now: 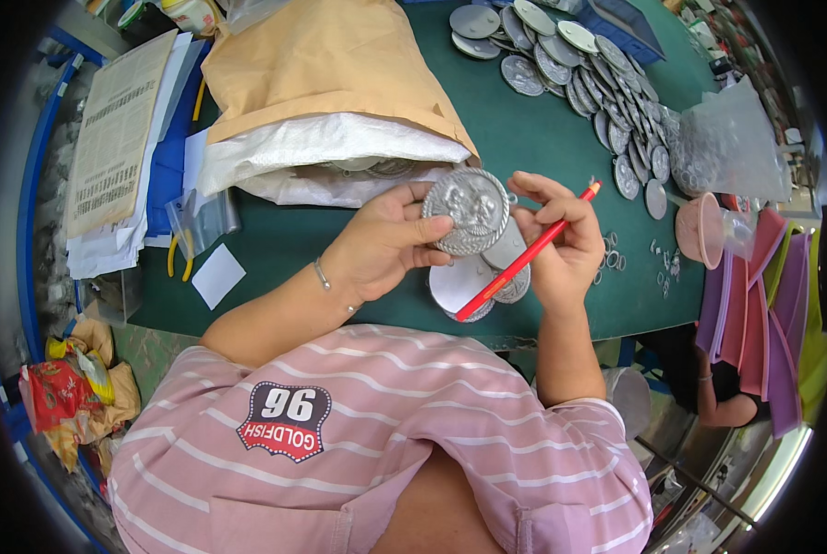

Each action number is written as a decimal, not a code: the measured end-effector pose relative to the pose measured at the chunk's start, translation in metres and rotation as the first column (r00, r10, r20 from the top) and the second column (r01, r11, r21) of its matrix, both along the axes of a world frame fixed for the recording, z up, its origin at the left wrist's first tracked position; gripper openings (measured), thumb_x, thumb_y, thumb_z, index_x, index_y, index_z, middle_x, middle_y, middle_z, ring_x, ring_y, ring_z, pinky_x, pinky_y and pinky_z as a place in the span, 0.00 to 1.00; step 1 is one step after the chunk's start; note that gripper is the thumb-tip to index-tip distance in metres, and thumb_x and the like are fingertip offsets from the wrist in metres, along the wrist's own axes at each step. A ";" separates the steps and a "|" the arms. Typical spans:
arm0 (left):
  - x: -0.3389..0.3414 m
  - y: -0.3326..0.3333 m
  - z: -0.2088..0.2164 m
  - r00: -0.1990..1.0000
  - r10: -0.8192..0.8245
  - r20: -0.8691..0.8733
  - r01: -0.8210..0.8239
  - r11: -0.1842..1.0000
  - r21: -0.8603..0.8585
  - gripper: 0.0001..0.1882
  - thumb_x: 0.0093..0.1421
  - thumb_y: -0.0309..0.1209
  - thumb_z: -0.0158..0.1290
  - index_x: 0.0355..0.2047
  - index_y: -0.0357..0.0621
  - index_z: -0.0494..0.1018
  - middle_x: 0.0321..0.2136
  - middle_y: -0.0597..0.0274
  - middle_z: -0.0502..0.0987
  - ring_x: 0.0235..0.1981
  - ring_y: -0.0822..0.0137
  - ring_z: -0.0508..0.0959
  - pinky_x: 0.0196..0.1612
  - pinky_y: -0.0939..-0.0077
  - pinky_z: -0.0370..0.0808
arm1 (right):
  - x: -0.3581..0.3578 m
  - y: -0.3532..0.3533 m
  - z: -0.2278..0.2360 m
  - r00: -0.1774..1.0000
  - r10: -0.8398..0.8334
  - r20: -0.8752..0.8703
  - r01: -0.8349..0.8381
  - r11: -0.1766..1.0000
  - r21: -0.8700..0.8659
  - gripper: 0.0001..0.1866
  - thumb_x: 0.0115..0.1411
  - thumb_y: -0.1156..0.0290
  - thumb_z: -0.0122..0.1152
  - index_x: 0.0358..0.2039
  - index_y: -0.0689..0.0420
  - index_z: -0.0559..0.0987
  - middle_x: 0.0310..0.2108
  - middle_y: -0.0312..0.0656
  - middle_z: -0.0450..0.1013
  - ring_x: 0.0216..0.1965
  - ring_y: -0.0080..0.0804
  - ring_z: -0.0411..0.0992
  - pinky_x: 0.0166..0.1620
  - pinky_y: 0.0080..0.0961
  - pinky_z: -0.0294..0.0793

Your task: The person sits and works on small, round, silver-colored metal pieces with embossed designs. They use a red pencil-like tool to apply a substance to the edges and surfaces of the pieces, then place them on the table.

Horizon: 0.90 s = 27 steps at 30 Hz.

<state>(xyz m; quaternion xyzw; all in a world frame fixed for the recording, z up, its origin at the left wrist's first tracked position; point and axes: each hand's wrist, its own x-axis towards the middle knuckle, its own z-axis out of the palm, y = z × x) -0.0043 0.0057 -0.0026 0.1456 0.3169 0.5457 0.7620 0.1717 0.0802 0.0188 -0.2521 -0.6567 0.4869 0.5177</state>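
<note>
A round silver medallion (pixel 469 210) with raised figures and a rope-like rim is gripped by my left hand (pixel 381 242), thumb across its face. My right hand (pixel 563 247) keeps a slanting red pencil (pixel 528 253) between its fingers. The thumb and fingertips of that hand are at the medallion's edge, beside its small loop; whether they pinch the loop or a small ring I cannot make out. Below both hands, near the table's front edge, several more medallions (pixel 455 283) overlap, partly covered by the pencil and the held one.
A brown paper sack (pixel 330 69) with a white liner lies open-mouthed, medallions inside. At the far right spreads a medallion pile (pixel 607 97), near a blue bin (pixel 627 32). Small rings (pixel 613 261) and a pink cup (pixel 700 233) are right. Yellow-handled pliers (pixel 172 257) lie left.
</note>
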 end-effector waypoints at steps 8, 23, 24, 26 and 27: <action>0.003 -0.003 0.012 0.962 0.198 -0.186 -0.195 0.980 0.034 0.19 0.52 0.22 0.56 0.44 0.37 0.64 0.37 0.58 0.75 0.36 0.68 0.78 0.33 0.77 0.80 | 0.002 -0.003 -0.002 0.976 0.118 -0.183 -0.191 0.870 -0.455 0.09 0.55 0.84 0.53 0.31 0.61 0.64 0.35 0.52 0.71 0.32 0.30 0.74 0.31 0.25 0.80; 0.000 -0.005 0.018 0.986 0.133 -0.098 -0.124 0.988 0.095 0.25 0.66 0.43 0.37 0.48 0.31 0.64 0.41 0.49 0.74 0.42 0.61 0.77 0.42 0.67 0.77 | 0.007 0.001 -0.010 0.975 0.093 -0.202 -0.166 0.909 -0.383 0.14 0.49 0.89 0.58 0.27 0.58 0.64 0.33 0.47 0.70 0.29 0.28 0.72 0.30 0.23 0.78; 0.000 -0.005 0.017 0.987 0.126 -0.098 -0.116 0.988 0.101 0.25 0.66 0.43 0.38 0.48 0.30 0.64 0.41 0.49 0.74 0.42 0.60 0.77 0.44 0.66 0.76 | 0.009 0.002 -0.013 0.975 0.107 -0.196 -0.167 0.932 -0.322 0.14 0.49 0.89 0.58 0.27 0.59 0.64 0.33 0.48 0.71 0.29 0.28 0.72 0.31 0.23 0.77; 0.002 -0.005 0.017 0.978 0.154 -0.143 -0.138 0.984 0.113 0.23 0.65 0.42 0.39 0.47 0.30 0.66 0.42 0.48 0.74 0.43 0.60 0.76 0.46 0.66 0.75 | 0.010 0.001 -0.015 0.981 0.119 -0.153 -0.147 0.971 -0.189 0.13 0.49 0.89 0.58 0.25 0.59 0.65 0.33 0.49 0.71 0.30 0.28 0.72 0.33 0.23 0.76; 0.003 -0.006 0.017 0.972 0.169 -0.166 -0.150 0.982 0.118 0.23 0.65 0.41 0.39 0.46 0.30 0.67 0.42 0.48 0.73 0.43 0.60 0.76 0.47 0.66 0.75 | 0.010 0.000 -0.015 0.986 0.115 -0.117 -0.129 0.985 -0.116 0.13 0.49 0.89 0.58 0.25 0.59 0.65 0.34 0.50 0.72 0.30 0.28 0.72 0.34 0.22 0.75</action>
